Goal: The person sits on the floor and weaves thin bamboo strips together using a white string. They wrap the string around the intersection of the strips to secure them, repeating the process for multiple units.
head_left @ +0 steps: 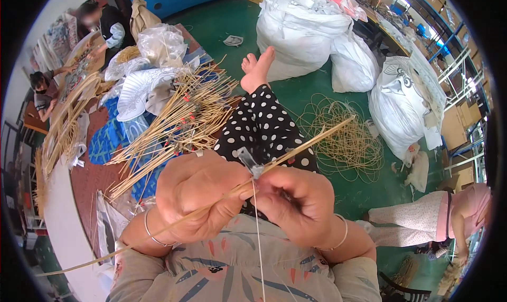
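Close to my body, both hands meet over thin bamboo strips [311, 142]. My left hand [198, 194] is closed, thumb and fingers pinching the strips, and one long strip runs out from it to the lower left. Against it, my right hand [296, 204] is closed around the same strips, which rise beyond it to the upper right. Between the hands a small piece of greyish, clear film [249, 162] stands up from the strips. From that joint a white string [259, 238] hangs straight down in front of my shirt. My curled fingers hide part of the joint.
Bundles of bamboo sticks [179, 122] with red bits lie on the table at left, near white printed sheets [142, 91]. Coiled thin strips [340, 138] lie on the green floor. Large white sacks [296, 32] stand ahead. Other people work at far left and right.
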Demonstrator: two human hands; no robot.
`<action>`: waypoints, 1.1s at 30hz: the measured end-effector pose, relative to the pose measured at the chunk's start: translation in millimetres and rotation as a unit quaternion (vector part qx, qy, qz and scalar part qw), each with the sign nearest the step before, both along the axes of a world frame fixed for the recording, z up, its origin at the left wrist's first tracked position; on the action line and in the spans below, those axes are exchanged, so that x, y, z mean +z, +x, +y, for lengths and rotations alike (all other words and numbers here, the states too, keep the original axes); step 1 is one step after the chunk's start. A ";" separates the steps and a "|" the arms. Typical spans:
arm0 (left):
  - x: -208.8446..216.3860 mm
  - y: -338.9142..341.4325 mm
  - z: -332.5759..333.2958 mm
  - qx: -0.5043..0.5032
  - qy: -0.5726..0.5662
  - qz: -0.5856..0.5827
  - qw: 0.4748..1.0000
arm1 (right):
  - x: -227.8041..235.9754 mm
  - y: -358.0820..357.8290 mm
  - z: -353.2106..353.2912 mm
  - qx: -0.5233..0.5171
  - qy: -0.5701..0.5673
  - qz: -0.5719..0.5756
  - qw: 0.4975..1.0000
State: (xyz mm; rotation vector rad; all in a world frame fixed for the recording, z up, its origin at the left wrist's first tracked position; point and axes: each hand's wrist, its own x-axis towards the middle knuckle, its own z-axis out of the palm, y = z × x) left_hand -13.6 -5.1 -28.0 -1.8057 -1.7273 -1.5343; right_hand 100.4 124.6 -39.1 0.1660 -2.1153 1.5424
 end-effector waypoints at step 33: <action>-1.6 -10.6 -6.9 -0.265 -0.278 0.048 0.922 | 19.2 -11.7 33.0 0.284 0.218 -0.158 0.920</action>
